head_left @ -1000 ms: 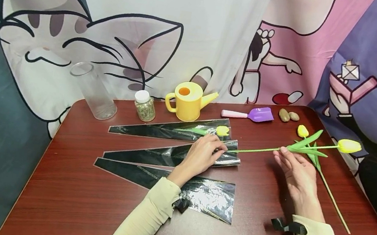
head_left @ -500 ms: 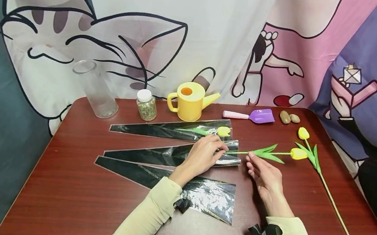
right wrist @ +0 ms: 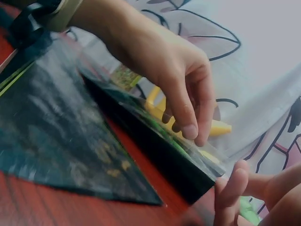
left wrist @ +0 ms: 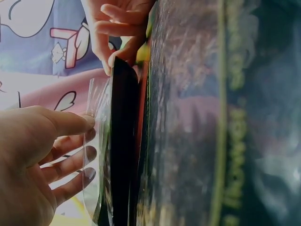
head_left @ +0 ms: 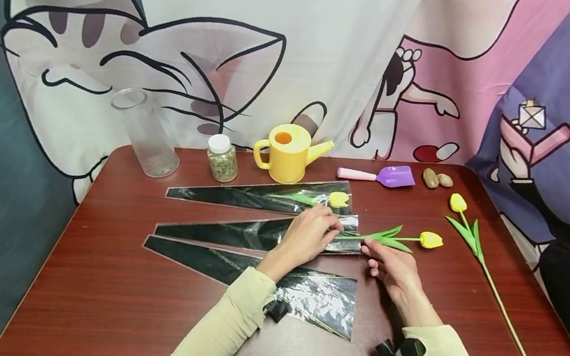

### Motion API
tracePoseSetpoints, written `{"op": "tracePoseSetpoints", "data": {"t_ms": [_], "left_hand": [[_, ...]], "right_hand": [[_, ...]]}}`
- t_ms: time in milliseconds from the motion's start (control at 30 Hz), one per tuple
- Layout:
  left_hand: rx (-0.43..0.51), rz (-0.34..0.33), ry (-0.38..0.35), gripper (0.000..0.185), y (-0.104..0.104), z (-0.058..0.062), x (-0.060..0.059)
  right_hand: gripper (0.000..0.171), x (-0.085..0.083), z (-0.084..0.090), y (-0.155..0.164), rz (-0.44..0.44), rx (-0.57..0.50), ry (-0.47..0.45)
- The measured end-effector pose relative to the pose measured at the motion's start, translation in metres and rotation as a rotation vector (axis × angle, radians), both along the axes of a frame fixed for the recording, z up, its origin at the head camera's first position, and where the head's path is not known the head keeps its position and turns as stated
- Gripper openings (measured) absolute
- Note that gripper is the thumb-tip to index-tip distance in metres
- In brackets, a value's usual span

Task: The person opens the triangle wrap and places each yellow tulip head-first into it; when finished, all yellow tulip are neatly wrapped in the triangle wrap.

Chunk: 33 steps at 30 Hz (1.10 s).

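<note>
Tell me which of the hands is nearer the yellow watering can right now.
Left. The left hand rests at the middle sleeve's open end, just in front of the watering can. The right hand holds the tulip's stem farther right.

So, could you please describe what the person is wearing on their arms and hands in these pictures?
Both arms wear long, close-fitting sleeves in a pale cream-yellow knit, reaching to the wrists. A black strap with a small buckle-like piece sits at each cuff. The left hand and right hand are bare: no gloves, and no rings or watch can be seen. The nails are short and unpainted.
</note>
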<state>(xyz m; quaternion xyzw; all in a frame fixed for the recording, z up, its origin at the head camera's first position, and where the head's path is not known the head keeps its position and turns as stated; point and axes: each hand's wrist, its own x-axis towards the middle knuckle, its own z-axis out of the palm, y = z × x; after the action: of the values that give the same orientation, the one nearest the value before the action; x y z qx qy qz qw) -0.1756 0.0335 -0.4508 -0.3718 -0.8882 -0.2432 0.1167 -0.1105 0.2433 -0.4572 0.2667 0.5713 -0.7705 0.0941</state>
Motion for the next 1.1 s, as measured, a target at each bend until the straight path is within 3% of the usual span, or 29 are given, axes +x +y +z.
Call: {"op": "tracePoseSetpoints", "data": {"t_ms": [200,333,433,533,633,700,767,900,1100], "left_hand": [[-0.026,-0.002,-0.024,0.009,0.000,-0.002,0.000],[-0.039,-0.003,-0.031,0.010,-0.001,-0.002,0.000],[-0.042,-0.003,-0.033,0.010,-0.001,-0.002,-0.001],[-0.043,-0.005,-0.033,0.010,-0.002,-0.001,-0.001],[-0.044,-0.004,-0.029,0.010,-0.002,-0.001,-0.001],[-0.043,-0.006,-0.028,0.010,-0.002,-0.001,-0.001],[-0.043,-0.006,-0.028,0.010,-0.002,0.000,-0.001],[-0.046,-0.005,-0.033,0.011,-0.002,0.000,0.001],[-0.046,-0.002,-0.031,0.011,-0.002,0.000,0.001]], "right_hand": [[0.015,0.004,0.000,0.010,0.156,0.089,0.008],[0.034,0.006,0.008,0.026,0.334,0.257,0.135],[0.034,0.003,0.021,0.041,0.402,0.523,0.351],[0.018,-0.003,0.033,0.057,0.389,0.910,0.574],[0.011,-0.012,0.038,0.072,0.367,1.261,0.735],[0.015,-0.018,0.038,0.080,0.403,1.408,0.827],[0.020,-0.023,0.035,0.086,0.470,1.473,0.898],[0.027,-0.030,0.028,0.094,0.624,1.507,0.969],[0.029,-0.036,0.020,0.097,0.730,1.507,1.024]]}}
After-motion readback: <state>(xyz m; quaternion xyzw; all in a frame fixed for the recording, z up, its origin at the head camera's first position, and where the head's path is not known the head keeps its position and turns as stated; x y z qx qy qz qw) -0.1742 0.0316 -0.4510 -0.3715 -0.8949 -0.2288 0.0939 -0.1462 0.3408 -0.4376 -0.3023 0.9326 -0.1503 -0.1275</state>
